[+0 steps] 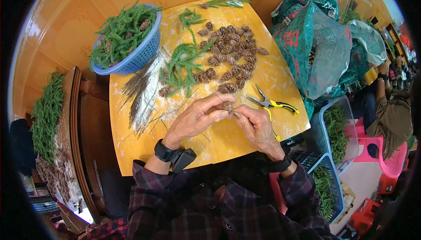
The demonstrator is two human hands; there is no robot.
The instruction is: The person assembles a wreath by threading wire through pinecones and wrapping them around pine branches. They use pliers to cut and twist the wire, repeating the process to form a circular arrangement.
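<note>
Over the near part of the yellow tabletop (131,152), both hands meet at a small brown pine cone (227,106). My left hand (197,116) grips it between thumb and fingers. Pinched at its near right side is my right hand (255,125); whether the fingertips hold the cone itself or a thin wire on it is too small to tell. Just beyond the hands lies a pile of pine cones (232,49). Pliers with yellow and black handles (280,105) rest with jaws apart by the right hand. Left of the pile are green artificial pine sprigs (180,66) and a bundle of thin dark wires (139,93).
A blue basket (131,62) of green sprigs and cones stands at the far left corner. Teal plastic bags (302,51) crowd the right edge. Below them are a clear bin (346,152) and a blue crate (335,196) with greenery. Another person (390,112) sits at far right near a pink stool (390,159).
</note>
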